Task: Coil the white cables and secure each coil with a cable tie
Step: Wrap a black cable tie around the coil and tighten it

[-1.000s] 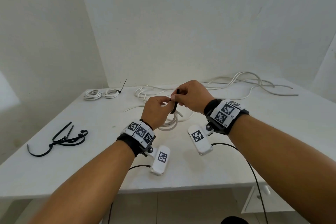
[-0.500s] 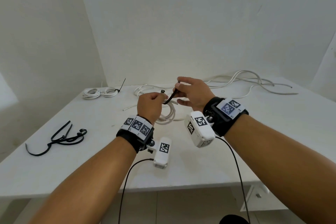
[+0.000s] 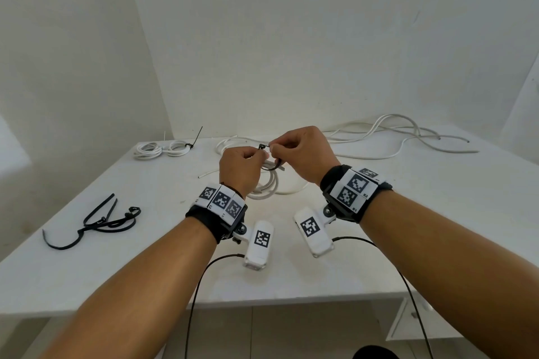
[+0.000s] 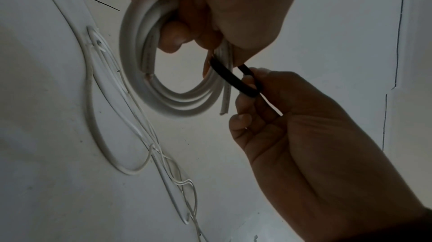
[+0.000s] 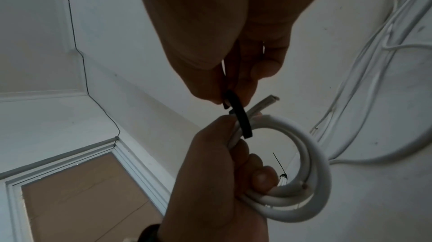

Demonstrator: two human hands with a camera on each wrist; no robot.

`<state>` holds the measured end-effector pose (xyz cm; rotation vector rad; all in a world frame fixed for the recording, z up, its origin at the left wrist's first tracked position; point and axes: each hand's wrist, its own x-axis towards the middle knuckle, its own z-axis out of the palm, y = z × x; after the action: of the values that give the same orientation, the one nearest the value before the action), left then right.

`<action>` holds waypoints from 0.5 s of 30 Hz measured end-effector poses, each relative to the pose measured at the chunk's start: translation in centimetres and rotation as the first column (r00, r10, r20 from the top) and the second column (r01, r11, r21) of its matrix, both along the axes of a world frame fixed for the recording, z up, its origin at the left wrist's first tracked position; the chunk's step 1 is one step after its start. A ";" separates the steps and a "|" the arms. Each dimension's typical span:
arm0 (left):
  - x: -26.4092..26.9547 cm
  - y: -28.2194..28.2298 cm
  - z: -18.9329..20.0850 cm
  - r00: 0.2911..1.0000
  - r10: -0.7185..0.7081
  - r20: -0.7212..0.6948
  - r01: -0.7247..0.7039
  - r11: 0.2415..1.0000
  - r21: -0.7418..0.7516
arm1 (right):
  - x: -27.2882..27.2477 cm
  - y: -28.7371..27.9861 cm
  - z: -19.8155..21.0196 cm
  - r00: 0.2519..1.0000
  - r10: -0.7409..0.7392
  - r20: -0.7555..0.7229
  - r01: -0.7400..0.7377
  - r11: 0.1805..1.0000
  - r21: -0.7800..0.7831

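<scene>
My left hand (image 3: 253, 158) grips a small white cable coil (image 3: 269, 183) above the table, fingers curled round its strands. The coil (image 4: 163, 102) hangs as a ring below that fist (image 4: 222, 6). A black cable tie (image 3: 271, 167) loops round the bundled strands beside my left thumb. My right hand (image 3: 277, 149) pinches the tie's end between thumb and fingertips. The left wrist view shows the tie (image 4: 233, 79) curving from the coil into the right hand (image 4: 254, 87). From the right wrist the tie (image 5: 243, 122) crosses the coil (image 5: 315, 172) above the left hand (image 5: 210, 181).
A tied white coil (image 3: 162, 149) lies at the table's back left. Several spare black ties (image 3: 99, 223) lie at the left. Loose white cables (image 3: 393, 137) sprawl across the back right, and another loose cable (image 3: 230, 144) lies behind my hands. The table's front edge (image 3: 291, 297) is near.
The right hand's fingers, spread half a second ago, have closed on the tie's end. The tie has swung from upright to a loop round the coil. Both hands stay close together.
</scene>
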<state>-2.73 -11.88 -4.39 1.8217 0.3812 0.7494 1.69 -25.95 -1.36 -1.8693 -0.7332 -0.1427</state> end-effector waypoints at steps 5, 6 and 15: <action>-0.2 -0.2 -0.1 1.000 -0.022 0.008 0.021 0.998 0.065 | -0.1 -0.1 -0.1 1.000 0.001 0.022 0.000 0.999 -0.047; -0.3 -0.2 -0.1 1.000 -0.024 0.007 0.024 0.997 0.071 | 0.0 -0.1 0.0 1.000 0.000 0.027 0.001 0.998 -0.057; -0.5 0.0 -0.7 0.995 -0.096 -0.003 0.089 0.911 0.403 | 1.0 -0.3 0.0 0.998 0.019 -0.054 -0.025 0.994 -0.108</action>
<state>-3.28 -11.90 -5.13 2.2017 0.1303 0.8202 2.73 -26.24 -1.35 -1.9603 -0.7378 -0.0397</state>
